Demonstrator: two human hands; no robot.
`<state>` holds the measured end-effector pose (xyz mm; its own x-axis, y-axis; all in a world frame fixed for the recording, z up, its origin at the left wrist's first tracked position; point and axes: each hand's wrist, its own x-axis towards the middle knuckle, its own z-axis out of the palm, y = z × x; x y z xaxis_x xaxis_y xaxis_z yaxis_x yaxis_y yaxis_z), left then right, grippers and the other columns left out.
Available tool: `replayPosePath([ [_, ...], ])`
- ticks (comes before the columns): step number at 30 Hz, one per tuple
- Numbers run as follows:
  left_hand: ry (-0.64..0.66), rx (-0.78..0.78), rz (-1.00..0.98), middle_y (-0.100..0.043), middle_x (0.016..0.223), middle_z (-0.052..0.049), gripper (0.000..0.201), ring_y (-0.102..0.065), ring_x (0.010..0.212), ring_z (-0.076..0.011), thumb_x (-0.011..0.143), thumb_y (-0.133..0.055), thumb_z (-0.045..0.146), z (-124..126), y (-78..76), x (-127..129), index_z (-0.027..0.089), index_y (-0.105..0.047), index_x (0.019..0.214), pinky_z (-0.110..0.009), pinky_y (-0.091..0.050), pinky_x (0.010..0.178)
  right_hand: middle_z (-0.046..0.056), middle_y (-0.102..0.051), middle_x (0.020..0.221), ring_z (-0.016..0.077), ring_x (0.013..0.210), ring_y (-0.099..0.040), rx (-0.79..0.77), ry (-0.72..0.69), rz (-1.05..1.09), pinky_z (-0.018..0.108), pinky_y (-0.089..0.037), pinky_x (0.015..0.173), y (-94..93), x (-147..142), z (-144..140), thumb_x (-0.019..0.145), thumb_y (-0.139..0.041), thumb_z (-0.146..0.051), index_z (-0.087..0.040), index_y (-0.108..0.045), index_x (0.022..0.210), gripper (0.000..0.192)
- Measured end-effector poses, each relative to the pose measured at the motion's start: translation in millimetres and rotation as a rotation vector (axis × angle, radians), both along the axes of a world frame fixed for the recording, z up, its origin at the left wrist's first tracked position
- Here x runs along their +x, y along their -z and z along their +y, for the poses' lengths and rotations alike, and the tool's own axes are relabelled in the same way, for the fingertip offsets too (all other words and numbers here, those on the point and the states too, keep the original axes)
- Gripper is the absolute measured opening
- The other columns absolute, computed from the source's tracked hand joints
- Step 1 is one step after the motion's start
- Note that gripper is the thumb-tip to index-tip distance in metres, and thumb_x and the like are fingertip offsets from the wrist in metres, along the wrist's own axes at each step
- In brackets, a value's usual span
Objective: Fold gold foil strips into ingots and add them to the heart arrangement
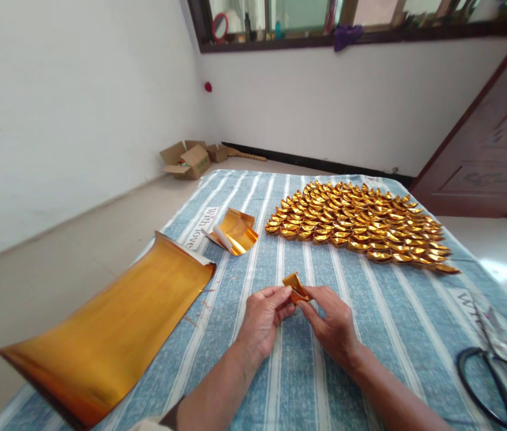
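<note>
Your forearms come in from the bottom edge and meet over the striped cloth (370, 335) covering the worktop. Left hand (262, 320) and right hand (334, 326) face each other, knuckles up, almost touching.

Gold fold (295, 286): a small piece of foil paper, partly creased, pinched between both sets of fingertips. It sits just beyond your fingers, away from you, raised a little off the cloth. Its long axis runs slantwise, from upper left down to lower right, and the upper corner stands free above the thumbs.

Fingers: both hands closed to a pinch on the fold. Left thumb and forefinger hold its left end, right thumb and forefinger its right end. Other fingers curled under (how far they touch the paper, you cannot tell). Neither hand is clearly nearer; the fold lies on the midline between them.

Around:
- Gold sheet (109, 335), large and curling at the edges, lies near on your left and overhangs the worktop edge.
- Loose foil (235, 232), a crumpled pile, sits beyond the left hand.
- Ingots (356, 224), a broad field of finished folded pieces, spread ahead and to the right, well apart from the hands.
- Scissors (491, 383) rest at the near right corner.

Bare cloth separates your hands from the ingots.
</note>
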<state>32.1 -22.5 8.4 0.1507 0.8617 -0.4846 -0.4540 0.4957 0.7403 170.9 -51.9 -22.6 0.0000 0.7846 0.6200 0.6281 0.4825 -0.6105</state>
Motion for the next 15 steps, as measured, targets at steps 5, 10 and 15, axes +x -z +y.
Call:
replayPosePath([
  [5, 0.028, -0.02, -0.036, -0.071, 0.078, -0.009, 0.008, -0.064, 0.067, -0.0116, 0.074, -0.071, 0.014, 0.6, -0.1, -1.4, 0.006, -0.072, 0.078, -0.017, -0.051, 0.055, 0.005, -0.07, 0.084, 0.0187, 0.076, -0.064, 0.023, 0.012, -0.004, 0.031, -0.05, 0.069, 1.7, 0.1, 0.9, 0.088, -0.058, -0.022, -0.018, -0.064, 0.102, 0.016],
  [10, 0.042, -0.015, -0.05, -0.07, 0.076, -0.008, 0.008, -0.062, 0.065, -0.0108, 0.073, -0.072, 0.014, 1.4, -2.3, -0.1, 0.007, -0.072, 0.077, -0.016, -0.049, 0.053, 0.005, -0.071, 0.086, 0.0179, 0.076, -0.064, 0.064, 0.019, -0.007, 0.03, -0.05, 0.069, 2.8, 0.1, 1.8, 0.088, -0.058, -0.021, -0.019, -0.063, 0.101, 0.014],
  [15, 0.055, -0.007, -0.056, -0.069, 0.077, -0.009, 0.009, -0.061, 0.064, -0.0105, 0.075, -0.07, 0.014, 0.8, -3.1, 1.0, 0.006, -0.072, 0.079, -0.016, -0.048, 0.052, 0.004, -0.071, 0.085, 0.0178, 0.077, -0.064, 0.026, 0.014, -0.01, 0.03, -0.05, 0.07, 0.0, -0.1, 0.9, 0.089, -0.058, -0.022, -0.019, -0.064, 0.102, 0.015],
])
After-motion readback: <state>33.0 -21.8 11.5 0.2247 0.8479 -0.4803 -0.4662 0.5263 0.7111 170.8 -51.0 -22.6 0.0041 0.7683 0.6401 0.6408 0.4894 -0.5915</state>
